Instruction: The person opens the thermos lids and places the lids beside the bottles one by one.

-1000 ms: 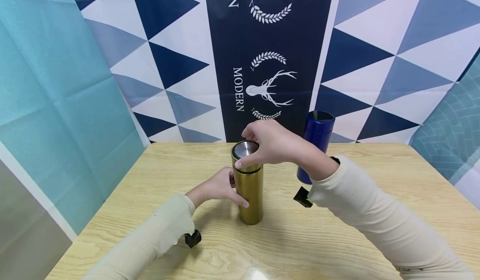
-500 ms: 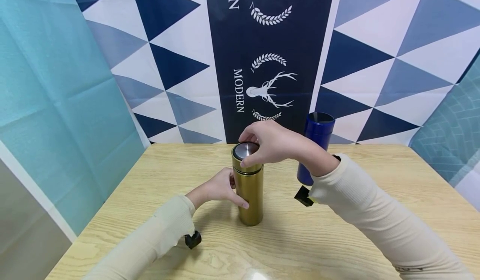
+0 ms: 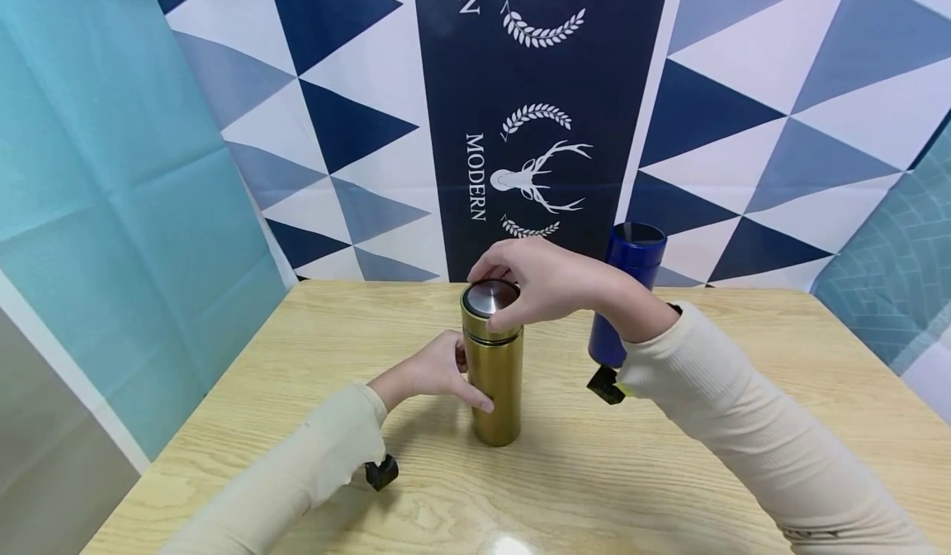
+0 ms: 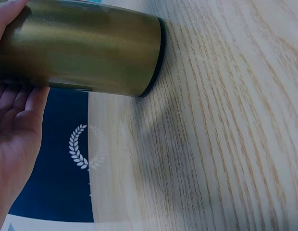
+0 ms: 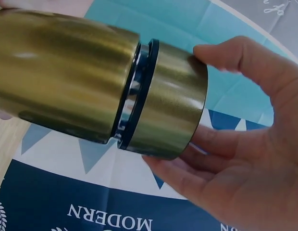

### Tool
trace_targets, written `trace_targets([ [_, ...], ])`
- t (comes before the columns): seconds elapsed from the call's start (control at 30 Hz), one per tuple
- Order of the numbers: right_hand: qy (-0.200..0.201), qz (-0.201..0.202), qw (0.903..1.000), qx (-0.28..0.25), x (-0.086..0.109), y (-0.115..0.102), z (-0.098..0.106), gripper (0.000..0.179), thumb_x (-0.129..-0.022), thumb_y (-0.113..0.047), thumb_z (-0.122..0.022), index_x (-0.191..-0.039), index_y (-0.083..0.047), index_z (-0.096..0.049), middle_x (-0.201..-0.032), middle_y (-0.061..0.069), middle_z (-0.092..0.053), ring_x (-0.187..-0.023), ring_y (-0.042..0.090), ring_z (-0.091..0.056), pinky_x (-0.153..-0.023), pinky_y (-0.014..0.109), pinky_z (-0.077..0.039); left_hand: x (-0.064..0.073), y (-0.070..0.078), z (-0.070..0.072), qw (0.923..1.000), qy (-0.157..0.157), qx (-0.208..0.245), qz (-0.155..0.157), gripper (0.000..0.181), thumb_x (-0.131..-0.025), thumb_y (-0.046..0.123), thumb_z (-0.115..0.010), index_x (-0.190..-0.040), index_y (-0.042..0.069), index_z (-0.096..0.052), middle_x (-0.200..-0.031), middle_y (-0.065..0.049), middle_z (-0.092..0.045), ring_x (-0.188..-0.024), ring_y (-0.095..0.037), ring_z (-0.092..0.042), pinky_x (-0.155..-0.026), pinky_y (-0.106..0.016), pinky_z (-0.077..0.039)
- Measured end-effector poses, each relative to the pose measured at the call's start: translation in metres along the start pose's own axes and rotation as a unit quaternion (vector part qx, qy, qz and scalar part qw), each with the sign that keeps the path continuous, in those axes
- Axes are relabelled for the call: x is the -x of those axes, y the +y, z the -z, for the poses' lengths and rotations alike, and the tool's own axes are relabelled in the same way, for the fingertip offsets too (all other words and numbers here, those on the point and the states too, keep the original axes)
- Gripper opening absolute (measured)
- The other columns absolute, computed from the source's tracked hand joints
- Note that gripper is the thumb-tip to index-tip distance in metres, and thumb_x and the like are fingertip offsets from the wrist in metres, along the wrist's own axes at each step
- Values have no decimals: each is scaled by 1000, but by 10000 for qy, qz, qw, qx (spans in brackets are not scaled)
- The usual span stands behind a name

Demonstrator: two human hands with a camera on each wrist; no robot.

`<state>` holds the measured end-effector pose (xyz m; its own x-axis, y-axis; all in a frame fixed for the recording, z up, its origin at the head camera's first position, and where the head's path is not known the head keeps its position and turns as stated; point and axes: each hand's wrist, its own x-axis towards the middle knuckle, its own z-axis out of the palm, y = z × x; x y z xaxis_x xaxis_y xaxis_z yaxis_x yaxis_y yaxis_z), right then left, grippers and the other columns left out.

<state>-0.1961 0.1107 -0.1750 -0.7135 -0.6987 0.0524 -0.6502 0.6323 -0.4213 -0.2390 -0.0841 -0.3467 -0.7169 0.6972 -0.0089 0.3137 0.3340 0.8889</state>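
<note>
Right now we're mid-twist on the lid (image 3: pixel 490 301) of the gold flask (image 3: pixel 496 390), which stands upright on the surface (image 3: pixel 669 456), approx centre, w/ a blue flask (image 3: pixel 627 291) behind-right. Left hand (image 3: pixel 434 371) wraps the body, fingers curled round it; right hand (image 3: pixel 542 278) has fingers curled round the lid rim. Wrist view shows a gap w/ threads at the seam, so we judge it's partly unscrewed. Next move needs a firm body hold and more lid turns.

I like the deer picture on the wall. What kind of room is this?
Probably a staged recording corner, not a real kitchen: patterned cloth backdrops hang around a bare wooden table holding only a gold flask and a blue flask.
</note>
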Motion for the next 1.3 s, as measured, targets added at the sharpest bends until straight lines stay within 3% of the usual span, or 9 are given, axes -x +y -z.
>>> trace_targets([
  [0.3,-275,404,9987,-125,-2,7,4,45,-77,-12,-67,-121,-5,-60,-116,7,-67,-96,16,-62,-83,30,-54,0,1,-1,10000,39,26,64,52,-66,6,-85,-114,8,-63,-112,-7,-69,-94,-7,-62,-86,-24,-53],
  [0.97,-690,763,9918,-753,-7,18,7,49,-77,-4,-68,-125,-6,-57,-127,8,-59,-110,18,-59,-102,41,-50,-1,4,0,10000,63,16,68,52,-66,5,-85,-113,7,-63,-111,-8,-69,-93,-7,-63,-86,-24,-53],
  [1.3,-593,568,9946,-637,-3,19,6,59,-77,-13,-77,-130,-3,-53,-130,10,-59,-121,24,-56,-111,46,-41,1,5,-2,10000,45,70,48,54,-66,4,-85,-115,4,-62,-113,-11,-69,-93,-5,-64,-87,-23,-54],
])
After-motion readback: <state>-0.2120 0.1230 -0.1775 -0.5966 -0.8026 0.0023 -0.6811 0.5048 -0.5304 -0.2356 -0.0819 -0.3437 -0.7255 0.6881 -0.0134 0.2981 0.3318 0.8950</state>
